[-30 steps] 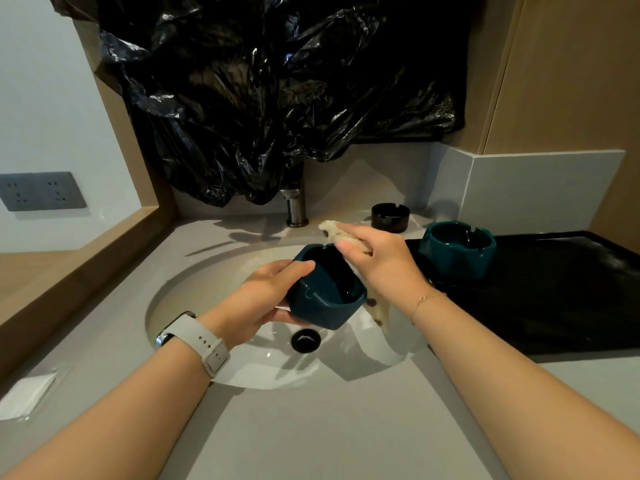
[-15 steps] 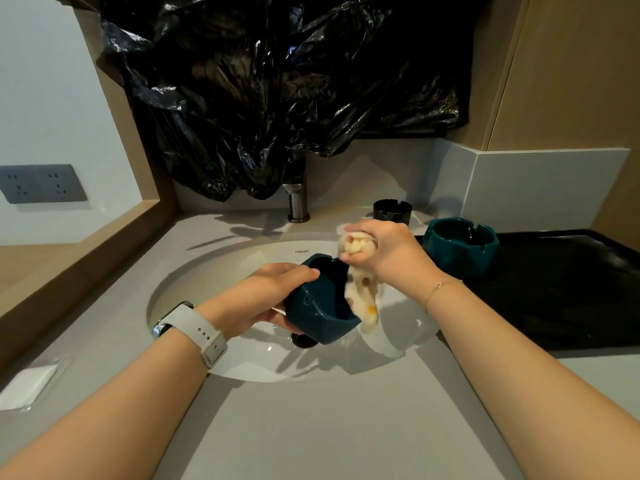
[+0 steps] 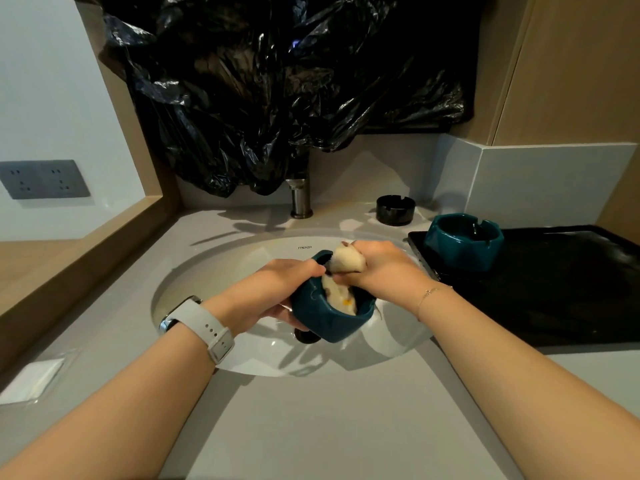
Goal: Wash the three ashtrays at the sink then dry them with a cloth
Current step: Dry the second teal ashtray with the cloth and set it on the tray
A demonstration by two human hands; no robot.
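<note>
left fingers point(image 3: 277, 308) gripping teal ashtray point(image 3: 329, 320), right fingers point(image 3: 346, 279) clutching cloth point(image 3: 341, 292) inside it

Cloth point(image 3: 341, 292) now pushed down inside held ashtray point(image 3: 332, 320).

Dim overhead light, soft shadows, wide-angle distortion

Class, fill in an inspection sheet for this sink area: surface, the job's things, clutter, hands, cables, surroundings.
Surface: grey counter around a white sink.
Job's things: teal ashtray held over the sink with the cloth inside; second teal ashtray on the black tray; black ashtray beside the faucet.
Clutter: white packet.
Hands: left hand grips the ashtray; right hand grips the cloth.
Cables: nothing seen.
Surroundings: black plastic sheet, wall socket.
</note>
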